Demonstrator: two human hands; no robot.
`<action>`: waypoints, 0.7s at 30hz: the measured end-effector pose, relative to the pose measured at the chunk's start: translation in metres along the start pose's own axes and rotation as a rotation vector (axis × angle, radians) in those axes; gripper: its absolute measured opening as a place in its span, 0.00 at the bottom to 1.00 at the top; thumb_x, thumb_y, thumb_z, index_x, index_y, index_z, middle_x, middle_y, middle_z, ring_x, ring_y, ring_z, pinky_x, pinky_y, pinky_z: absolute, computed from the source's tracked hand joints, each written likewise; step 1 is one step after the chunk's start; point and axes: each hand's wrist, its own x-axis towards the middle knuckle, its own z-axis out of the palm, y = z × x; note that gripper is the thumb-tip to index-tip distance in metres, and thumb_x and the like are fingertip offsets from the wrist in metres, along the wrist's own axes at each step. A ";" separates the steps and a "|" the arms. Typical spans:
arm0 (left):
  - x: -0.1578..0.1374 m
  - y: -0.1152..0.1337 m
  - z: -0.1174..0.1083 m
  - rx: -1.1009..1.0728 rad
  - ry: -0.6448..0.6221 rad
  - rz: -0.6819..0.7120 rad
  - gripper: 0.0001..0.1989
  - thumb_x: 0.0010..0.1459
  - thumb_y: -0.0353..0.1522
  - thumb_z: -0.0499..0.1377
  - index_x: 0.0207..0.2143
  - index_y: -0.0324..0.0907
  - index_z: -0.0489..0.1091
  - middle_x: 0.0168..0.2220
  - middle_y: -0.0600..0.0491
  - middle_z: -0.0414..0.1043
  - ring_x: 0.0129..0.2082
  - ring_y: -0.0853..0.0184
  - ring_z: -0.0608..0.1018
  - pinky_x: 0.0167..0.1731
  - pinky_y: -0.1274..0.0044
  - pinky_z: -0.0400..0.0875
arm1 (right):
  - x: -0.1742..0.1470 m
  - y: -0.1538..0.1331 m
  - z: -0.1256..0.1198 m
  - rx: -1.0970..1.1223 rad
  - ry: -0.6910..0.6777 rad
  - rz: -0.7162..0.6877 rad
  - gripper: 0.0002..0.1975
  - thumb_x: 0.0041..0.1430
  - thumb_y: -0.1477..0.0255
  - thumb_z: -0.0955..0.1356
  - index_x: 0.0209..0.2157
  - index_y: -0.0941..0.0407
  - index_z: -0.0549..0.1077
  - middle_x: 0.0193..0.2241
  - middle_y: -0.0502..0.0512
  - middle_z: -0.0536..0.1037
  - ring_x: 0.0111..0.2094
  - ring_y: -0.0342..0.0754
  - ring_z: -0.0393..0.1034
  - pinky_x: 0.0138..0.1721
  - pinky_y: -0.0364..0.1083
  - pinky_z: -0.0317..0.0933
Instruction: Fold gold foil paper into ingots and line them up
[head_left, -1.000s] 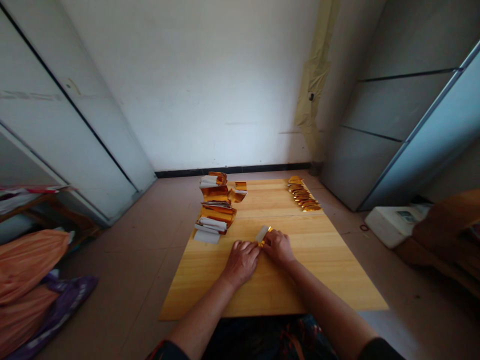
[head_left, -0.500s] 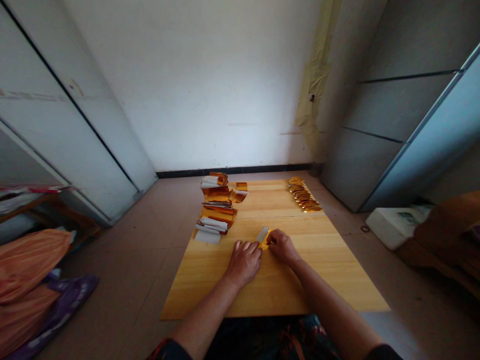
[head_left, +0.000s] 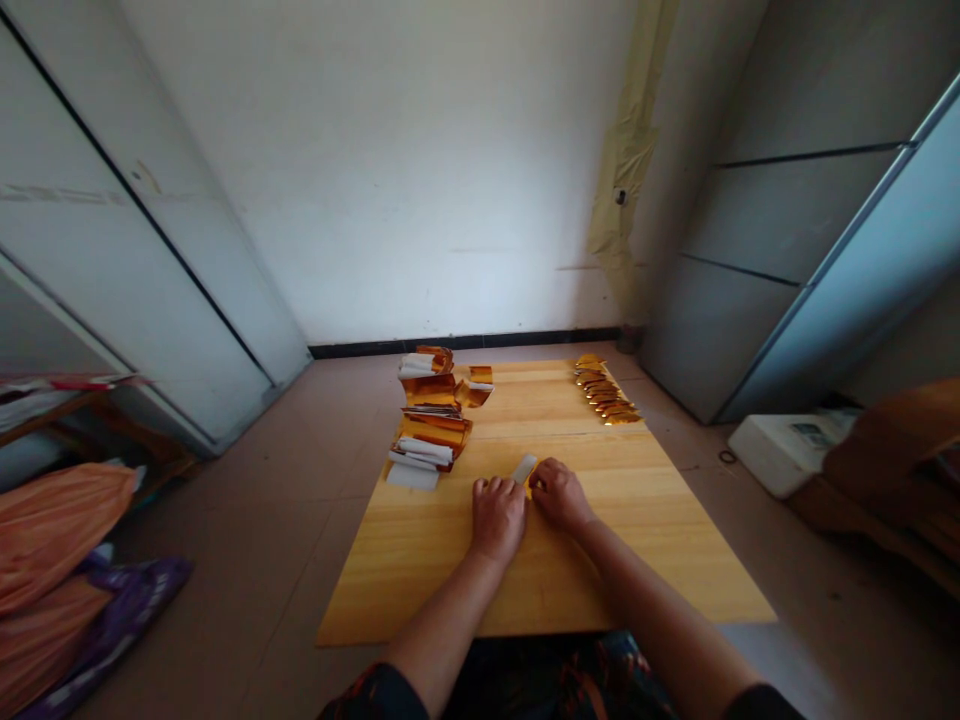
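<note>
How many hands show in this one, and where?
2: the left hand at the left side of the grey-and-gold piece, the right hand at its right, both over the wooden table. Some fingertips are hidden.

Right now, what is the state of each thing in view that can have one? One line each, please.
paper: partly hidden between the hands, grey face showing
left hand: fingers bent, at the paper
right hand: fingers curled, at the paper; grip unclear
sheets: curled, loosely piled
folded pieces: overlapping in a row
orange cloth: rumpled
</note>
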 end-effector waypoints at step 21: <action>0.010 -0.027 0.005 -0.073 -0.101 0.194 0.06 0.57 0.27 0.56 0.29 0.41 0.72 0.34 0.51 0.73 0.41 0.63 0.70 0.41 0.71 0.63 | -0.031 0.004 -0.023 -0.105 -0.110 -0.257 0.06 0.58 0.70 0.66 0.34 0.53 0.75 0.37 0.53 0.74 0.40 0.47 0.63 0.39 0.44 0.53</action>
